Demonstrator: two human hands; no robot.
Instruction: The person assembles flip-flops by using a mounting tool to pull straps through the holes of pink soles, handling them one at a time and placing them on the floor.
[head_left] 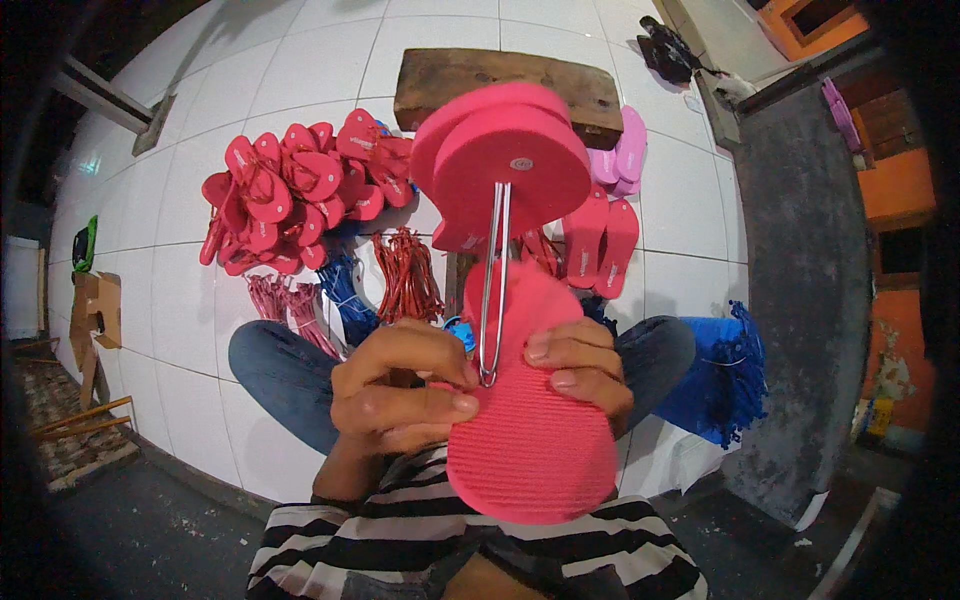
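Note:
My right hand (pixel 585 365) is closed on the edge of a pink-red flip-flop sole (pixel 530 460) with a ribbed face, held in front of my chest. My left hand (pixel 405 390) pinches the opposite edge of this sole, its fingertips beside the lower end of a narrow looped metal rod (pixel 490 290). That rod runs up in front of the sole to more pink-red soles (pixel 505 150), stacked above and bearing a small round mark. How the rod's upper end meets them I cannot tell.
A wooden block (pixel 510 85) lies behind the soles. Finished red flip-flops (pixel 285 195) form a heap at left. Bundles of red straps (pixel 408 275) and blue straps (pixel 350 295) lie before me. Pink soles (pixel 630 150) and a blue strap pile (pixel 720 380) are at right.

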